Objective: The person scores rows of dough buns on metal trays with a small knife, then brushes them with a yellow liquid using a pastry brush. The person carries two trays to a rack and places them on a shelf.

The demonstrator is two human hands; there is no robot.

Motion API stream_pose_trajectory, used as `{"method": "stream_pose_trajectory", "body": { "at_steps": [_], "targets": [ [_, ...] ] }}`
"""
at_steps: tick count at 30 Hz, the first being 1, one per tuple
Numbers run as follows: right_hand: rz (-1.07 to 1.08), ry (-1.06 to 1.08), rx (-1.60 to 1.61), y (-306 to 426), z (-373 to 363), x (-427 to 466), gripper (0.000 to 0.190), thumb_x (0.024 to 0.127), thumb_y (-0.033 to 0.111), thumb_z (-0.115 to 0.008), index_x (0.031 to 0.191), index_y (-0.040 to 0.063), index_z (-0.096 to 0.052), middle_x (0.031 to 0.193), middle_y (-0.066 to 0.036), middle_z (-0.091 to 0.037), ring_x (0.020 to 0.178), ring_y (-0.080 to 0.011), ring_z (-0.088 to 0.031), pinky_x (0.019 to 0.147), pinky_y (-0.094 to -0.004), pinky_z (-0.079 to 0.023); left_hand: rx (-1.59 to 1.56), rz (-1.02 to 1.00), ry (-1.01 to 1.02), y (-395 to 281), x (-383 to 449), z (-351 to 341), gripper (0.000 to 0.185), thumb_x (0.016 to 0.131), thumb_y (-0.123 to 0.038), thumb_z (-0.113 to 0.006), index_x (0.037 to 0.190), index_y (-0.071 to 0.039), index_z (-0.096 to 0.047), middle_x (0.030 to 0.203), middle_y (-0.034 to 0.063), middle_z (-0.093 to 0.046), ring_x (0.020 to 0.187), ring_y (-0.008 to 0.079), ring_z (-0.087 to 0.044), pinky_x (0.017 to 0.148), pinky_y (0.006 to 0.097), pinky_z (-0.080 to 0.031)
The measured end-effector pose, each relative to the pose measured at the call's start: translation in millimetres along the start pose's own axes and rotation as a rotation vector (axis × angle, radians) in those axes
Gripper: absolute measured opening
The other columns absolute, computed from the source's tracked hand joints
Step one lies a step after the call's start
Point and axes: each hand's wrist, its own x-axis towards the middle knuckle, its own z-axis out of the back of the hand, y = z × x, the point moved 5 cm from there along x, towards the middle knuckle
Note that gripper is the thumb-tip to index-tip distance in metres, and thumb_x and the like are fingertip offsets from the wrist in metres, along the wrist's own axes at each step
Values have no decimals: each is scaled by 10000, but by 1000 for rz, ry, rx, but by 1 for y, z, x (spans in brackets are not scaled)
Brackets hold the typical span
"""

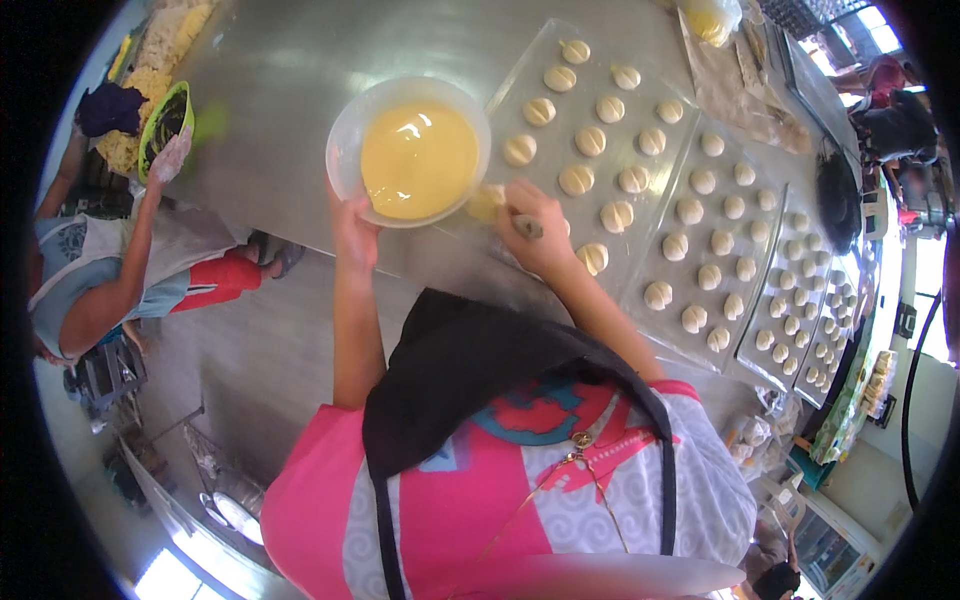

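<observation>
My left hand (354, 225) grips the near left rim of a white plastic bowl (344, 142), which is tilted and holds a smooth yellow liquid (420, 161). Just right of the bowl, my right hand (534, 225) is closed around the handle of a brush (487, 202), whose pale yellowish bristles look blurred beside the bowl's rim. Beyond my right hand lies a metal baking tray (555, 49) with rows of small round dough pieces (576, 180), each with a crease across its top. Part of one dough piece is hidden behind my right hand.
More trays of dough pieces (709, 277) run along the steel table (262, 97) to the right. Brown paper (727, 82) and a bag with yellow contents (711, 19) lie at the far right. At left, a co-worker's gloved hand (172, 156) touches a green bowl (187, 101) near yellow dough.
</observation>
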Motion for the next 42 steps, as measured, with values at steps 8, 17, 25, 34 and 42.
{"method": "stream_pose_trajectory", "body": {
  "at_steps": [8,17,25,34,42],
  "targets": [
    [-114,-407,358,32,84,-18,58,760,-3,-564,719,13,-527,724,-89,-542,624,-182,-521,571,-303,-434,106,78,202,21,7,-12,935,698,-267,-610,1478,-79,-129,1482,116,-238,1370,260,-256,1104,410,-266],
    [-30,-397,-79,53,35,14,164,807,86,-646,744,36,-503,724,-103,-503,629,-268,-525,569,-346,-413,-4,280,687,41,5,-96,970,666,-218,-599,1483,-91,-91,1463,114,-259,1364,260,-260,1115,386,-244],
    [-173,-545,17,57,63,-16,142,835,59,-601,785,27,-472,748,-91,-513,675,-233,-572,590,-359,-434,-76,329,850,58,-31,-140,938,686,-171,-545,1490,-119,-64,1448,113,-275,1344,262,-298,1097,369,-269],
    [-198,-918,531,16,154,-128,87,870,51,-543,818,-15,-519,811,-129,-575,598,-217,-596,545,-307,-502,-114,304,651,88,-71,-147,859,718,-101,-461,1490,-134,-86,1474,126,-254,1353,275,-291,1099,397,-287],
    [-385,-700,232,-60,207,-235,109,860,-9,-551,762,-3,-505,701,-55,-539,608,-147,-582,552,-263,-478,-20,236,297,92,-117,-128,796,752,-137,-459,1478,-170,-135,1447,128,-299,1315,288,-355,1021,429,-390]
  ]
}}
